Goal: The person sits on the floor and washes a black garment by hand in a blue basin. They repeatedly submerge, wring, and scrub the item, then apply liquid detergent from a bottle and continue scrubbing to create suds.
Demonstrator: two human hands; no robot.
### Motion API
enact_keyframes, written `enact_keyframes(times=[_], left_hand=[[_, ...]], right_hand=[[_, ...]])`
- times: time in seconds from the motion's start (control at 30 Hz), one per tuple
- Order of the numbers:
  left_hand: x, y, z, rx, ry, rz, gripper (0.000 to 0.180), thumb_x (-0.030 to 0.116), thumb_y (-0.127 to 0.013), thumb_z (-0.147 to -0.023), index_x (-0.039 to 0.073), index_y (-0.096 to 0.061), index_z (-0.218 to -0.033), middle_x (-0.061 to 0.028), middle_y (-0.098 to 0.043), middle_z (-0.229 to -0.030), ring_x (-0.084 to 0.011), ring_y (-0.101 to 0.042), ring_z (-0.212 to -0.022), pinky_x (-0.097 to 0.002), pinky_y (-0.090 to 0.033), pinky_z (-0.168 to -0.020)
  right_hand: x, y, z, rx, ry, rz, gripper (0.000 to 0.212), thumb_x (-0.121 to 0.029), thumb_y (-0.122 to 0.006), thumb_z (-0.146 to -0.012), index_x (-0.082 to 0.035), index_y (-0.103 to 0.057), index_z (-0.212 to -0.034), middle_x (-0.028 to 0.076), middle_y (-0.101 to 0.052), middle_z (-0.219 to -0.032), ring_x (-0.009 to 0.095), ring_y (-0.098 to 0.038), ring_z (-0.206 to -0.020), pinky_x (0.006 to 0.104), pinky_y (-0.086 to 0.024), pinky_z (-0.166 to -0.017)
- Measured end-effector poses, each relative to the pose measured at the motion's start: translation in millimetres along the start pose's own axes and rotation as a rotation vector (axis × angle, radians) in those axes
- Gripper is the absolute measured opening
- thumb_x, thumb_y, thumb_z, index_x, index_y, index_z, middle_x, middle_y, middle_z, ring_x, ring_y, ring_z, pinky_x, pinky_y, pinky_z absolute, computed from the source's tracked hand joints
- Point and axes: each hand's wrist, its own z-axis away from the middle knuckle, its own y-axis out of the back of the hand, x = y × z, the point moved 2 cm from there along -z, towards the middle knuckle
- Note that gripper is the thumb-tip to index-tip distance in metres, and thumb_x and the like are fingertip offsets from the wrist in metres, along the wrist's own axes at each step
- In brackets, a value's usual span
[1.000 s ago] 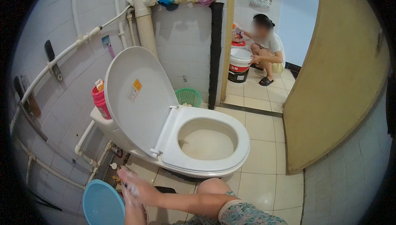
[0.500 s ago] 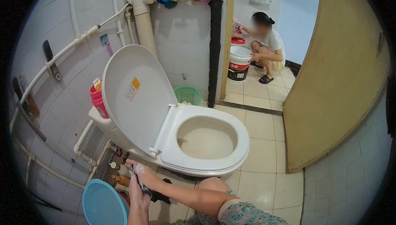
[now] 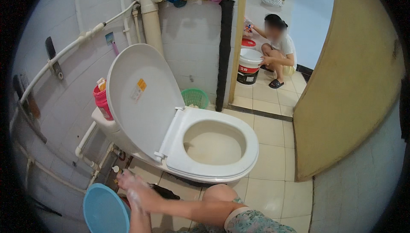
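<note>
Tiled bathroom [image 3: 194, 40], toilet lid [image 3: 143, 100] up, head view — foamy right hand [image 3: 145, 193] laps over left hand [image 3: 136, 206], near blue basin [image 3: 103, 211]; dark cloth [image 3: 165, 192] just right of them, partly hidden. Blurred — cannot tell whether either hand grips it.

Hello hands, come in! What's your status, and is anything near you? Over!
Hands together, foamy. Dark cloth partly hidden behind them, grip unclear. Blue basin close by, left side.
</note>
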Motion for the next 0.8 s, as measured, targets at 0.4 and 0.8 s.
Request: enact_keyframes(times=[0.4, 0.8], left_hand=[[49, -16, 2, 0.146, 0.02, -0.203, 0.026, 0.025, -0.046, -0.091, 0.006, -0.053, -0.108, -0.008, -0.058, -0.106, -0.0202, -0.057, -0.094, -0.0362, -0.046, -0.082], [90, -1, 16, -0.233, 0.29, -0.688, 0.037, 0.018, -0.063, -0.079, 0.001, -0.052, -0.11, -0.0041, -0.056, -0.105, -0.0131, -0.049, -0.099, -0.0269, -0.035, -0.091]], right_hand=[[70, 31, -14, 0.302, -0.969, -0.837, 0.063, -0.051, -0.036, -0.09, 0.001, -0.038, -0.124, 0.017, -0.046, -0.121, 0.025, -0.046, -0.11, 0.0365, -0.034, -0.095], [25, 56, -27, 0.18, -0.624, -1.177, 0.021, -0.021, -0.058, -0.085, -0.004, -0.053, -0.095, 0.007, -0.059, -0.088, 0.018, -0.058, -0.083, 0.0327, -0.047, -0.075]])
